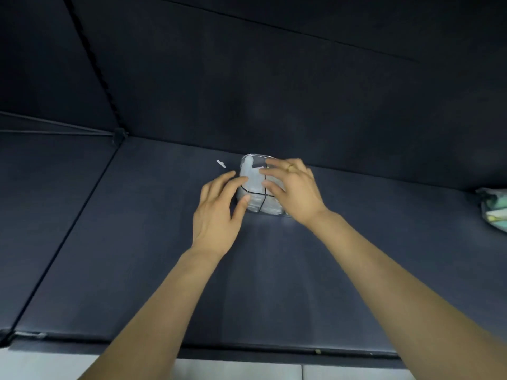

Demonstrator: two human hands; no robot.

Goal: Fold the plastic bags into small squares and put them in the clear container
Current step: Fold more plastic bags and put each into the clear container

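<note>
A clear container [253, 200] stands on the dark blue padded surface [164, 256], near the back wall. Pale folded plastic bags [251, 176] show through its walls and fill it. My left hand [216, 209] touches the container's left side with fingers spread and nearly straight. My right hand [290, 185], with a ring on one finger, lies over the container's top right, its fingers reaching down onto the bags inside. Much of the right half of the container is hidden by that hand.
A small white scrap [221, 164] lies on the surface just left of the container. A crumpled green-and-white bag [493, 205] sits at the far right edge. Dark padded walls rise behind and to the left. A pale tiled floor [247, 373] shows below the front edge.
</note>
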